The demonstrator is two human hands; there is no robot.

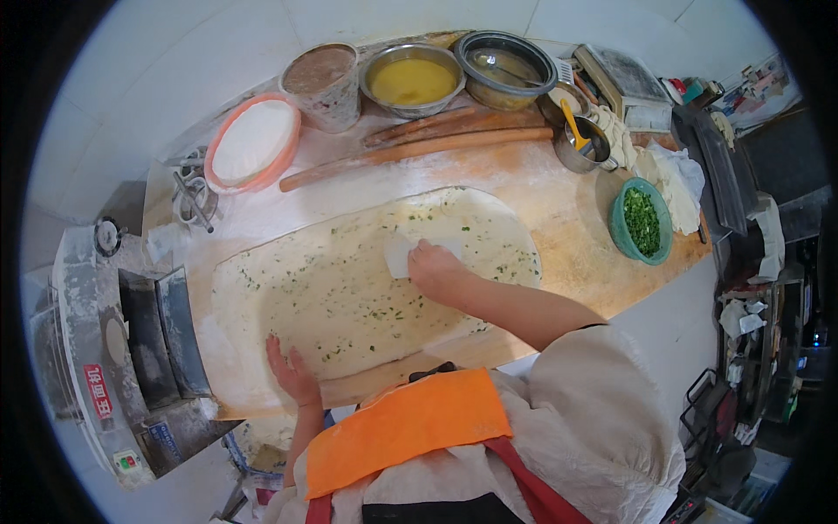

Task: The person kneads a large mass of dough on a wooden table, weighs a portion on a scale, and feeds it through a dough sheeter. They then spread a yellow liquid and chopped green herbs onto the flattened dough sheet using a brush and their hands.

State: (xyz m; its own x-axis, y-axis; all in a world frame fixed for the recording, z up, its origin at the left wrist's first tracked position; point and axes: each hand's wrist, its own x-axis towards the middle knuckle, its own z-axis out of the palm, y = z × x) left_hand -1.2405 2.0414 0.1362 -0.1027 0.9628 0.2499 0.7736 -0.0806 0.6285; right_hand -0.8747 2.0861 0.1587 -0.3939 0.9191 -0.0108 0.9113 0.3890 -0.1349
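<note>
A large oval sheet of dough (314, 281), scattered with chopped green onion, lies across a floured wooden board (582, 262). My right hand (437, 270) grips a whitish plastic dough scraper (395, 254) against the upper right part of the sheet. The scraper's lower edge is partly covered by my fingers. At the sheet's near left edge, my left hand (293, 372) rests with fingers apart and holds nothing. A green plastic bowl (619, 241) of chopped green onion stands to the right of the dough.
Rolling pins (419, 152) lie beyond the dough. Behind are a pink basin (294, 128) of white powder, a bucket (321, 105), a metal bowl (406, 108) of yellow liquid and a dark pot (504, 97). A dough-pressing machine (98, 340) adjoins the left side.
</note>
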